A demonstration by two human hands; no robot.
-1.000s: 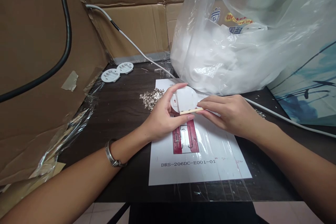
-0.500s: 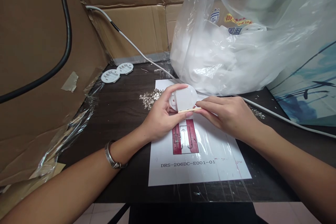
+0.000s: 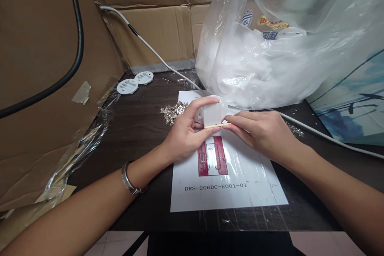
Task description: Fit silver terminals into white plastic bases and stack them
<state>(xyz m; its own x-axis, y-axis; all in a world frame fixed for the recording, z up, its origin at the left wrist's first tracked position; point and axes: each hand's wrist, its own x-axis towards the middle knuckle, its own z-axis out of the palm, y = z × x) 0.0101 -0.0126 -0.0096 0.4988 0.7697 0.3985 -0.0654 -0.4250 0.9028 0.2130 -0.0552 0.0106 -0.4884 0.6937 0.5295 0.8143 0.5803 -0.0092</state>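
A round white plastic part [image 3: 212, 113] with a raised box-like middle is gripped by my left hand [image 3: 187, 130], forefinger over its top and thumb along its lower edge. My right hand [image 3: 259, 130] pinches a thin pale yellow stick [image 3: 225, 125], which lies along the part's lower edge beside my left thumb. Both hands are above a printed sheet [image 3: 192, 202] that carries a red and white picture [image 3: 213, 156]. Left of the part, a pile of small shiny metal pieces [image 3: 172, 113] rests on the dark table.
Two round white parts [image 3: 127, 87] lie at the table's back left. A large clear bag [image 3: 255, 72] of white pieces fills the back right. A white cable [image 3: 156, 55] crosses behind the hands. More small pieces [image 3: 295, 129] lie at the right. Cardboard walls [image 3: 159, 34] stand behind.
The white part has tilted slightly in my left hand, so its raised middle shows at a different angle. My left forefinger reaches a little farther right across its top.
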